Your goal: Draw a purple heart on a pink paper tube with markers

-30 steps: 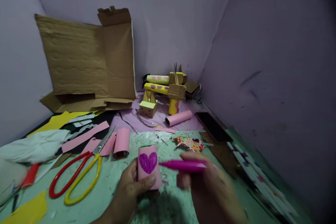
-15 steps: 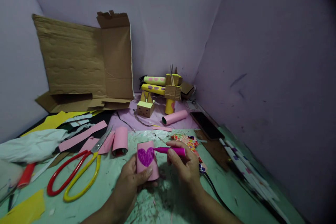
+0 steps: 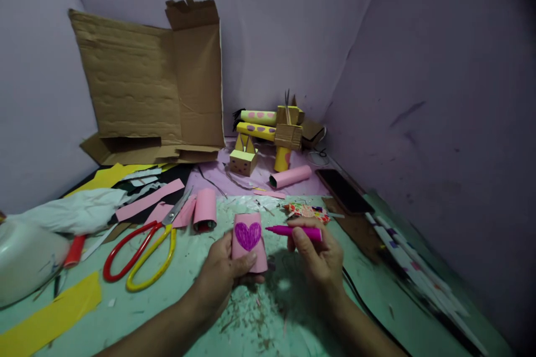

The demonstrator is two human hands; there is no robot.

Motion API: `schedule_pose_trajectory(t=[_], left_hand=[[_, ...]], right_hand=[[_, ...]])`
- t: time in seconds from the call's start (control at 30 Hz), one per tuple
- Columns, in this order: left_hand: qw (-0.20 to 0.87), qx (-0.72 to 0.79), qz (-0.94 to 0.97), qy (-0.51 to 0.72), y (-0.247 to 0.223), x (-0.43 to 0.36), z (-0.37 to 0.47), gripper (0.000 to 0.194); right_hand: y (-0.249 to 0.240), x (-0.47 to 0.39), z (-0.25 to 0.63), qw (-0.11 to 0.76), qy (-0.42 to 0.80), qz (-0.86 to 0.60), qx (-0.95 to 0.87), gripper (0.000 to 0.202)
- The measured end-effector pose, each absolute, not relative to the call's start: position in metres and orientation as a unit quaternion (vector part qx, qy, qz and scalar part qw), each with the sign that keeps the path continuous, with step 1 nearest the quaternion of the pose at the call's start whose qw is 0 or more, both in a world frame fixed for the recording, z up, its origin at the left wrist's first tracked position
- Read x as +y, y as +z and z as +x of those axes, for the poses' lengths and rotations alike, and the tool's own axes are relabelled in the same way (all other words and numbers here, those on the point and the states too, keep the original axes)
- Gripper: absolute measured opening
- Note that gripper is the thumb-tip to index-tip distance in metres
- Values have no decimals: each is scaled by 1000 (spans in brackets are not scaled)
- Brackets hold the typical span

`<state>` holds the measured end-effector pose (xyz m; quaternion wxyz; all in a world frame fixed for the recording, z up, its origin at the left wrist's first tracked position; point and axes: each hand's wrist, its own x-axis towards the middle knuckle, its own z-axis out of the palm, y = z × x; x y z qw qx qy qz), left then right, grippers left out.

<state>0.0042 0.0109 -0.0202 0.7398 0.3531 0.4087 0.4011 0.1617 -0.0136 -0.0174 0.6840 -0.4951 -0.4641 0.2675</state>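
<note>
My left hand [image 3: 226,265] is wrapped round a short pink paper-covered tube [image 3: 256,259], held upright above the table with the thumb across its lower front. On the tube's face is a heart [image 3: 248,236] filled in with purple strokes. My right hand [image 3: 320,251] grips a magenta marker [image 3: 304,232] between thumb and fingers. The marker lies nearly level, and its tip points left, a small gap away from the tube's right edge. Part of my right hand's fingers is hidden behind the marker and thumb.
Red-and-yellow scissors [image 3: 167,223] and another pink tube [image 3: 205,209] lie on the left. Behind are an opened cardboard box [image 3: 138,78], yellow spotted tube figures [image 3: 256,131] and a long pink tube [image 3: 291,177]. A phone [image 3: 344,191] rests on the right.
The marker tip has come off the heart's edge and moved right, away from the tube. The whole view has shifted, so things appear farther right and mostly higher.
</note>
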Motion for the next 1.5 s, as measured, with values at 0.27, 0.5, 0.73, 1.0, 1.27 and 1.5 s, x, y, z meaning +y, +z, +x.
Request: schedule_pose_trajectory(t=[0.27,0.5,0.73,1.0,1.27,1.5], left_hand=[[734,434,342,395,-2,10,6,53],[737,430,345,391,-2,10,5,54],[741,427,345,387,-1,10,6,49],[737,432,338,395,0,9,6,49],[736,433,340,394,1,9,6,49],[736,432,342,393,0,9,6,48]], right_hand=[[-20,-15,165,633,222,-494,-554,13],[-17,-14,163,637,291,-501,-508,19],[-17,-12,163,638,340,-496,-481,22],[-17,-14,163,633,325,-492,-502,18],[-14,-15,162,626,319,-503,-503,19],[-16,-15,162,624,324,-496,-510,19]])
